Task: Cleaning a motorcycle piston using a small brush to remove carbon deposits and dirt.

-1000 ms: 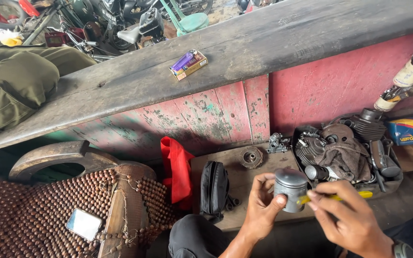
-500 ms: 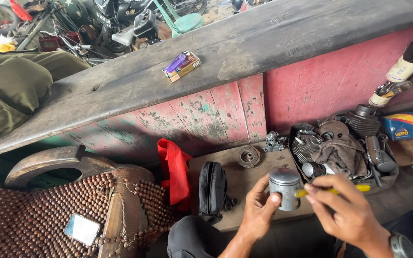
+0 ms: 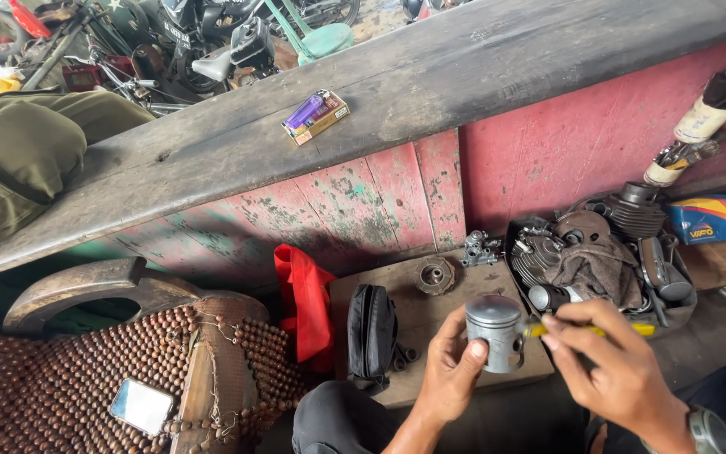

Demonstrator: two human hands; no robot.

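Piston, a silver metal cylinder, sits gripped in the left hand over the wooden board; right hand pinches a yellow-handled tool against its side.

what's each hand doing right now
Left hand: closed around a grey metal piston.
Right hand: closed, pinching a yellow tool against the piston.

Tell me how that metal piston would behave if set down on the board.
The piston looks rigid and probably heavy for its size, being solid metal. On its side the round body would likely roll; upright on its flat crown it should stand steady.
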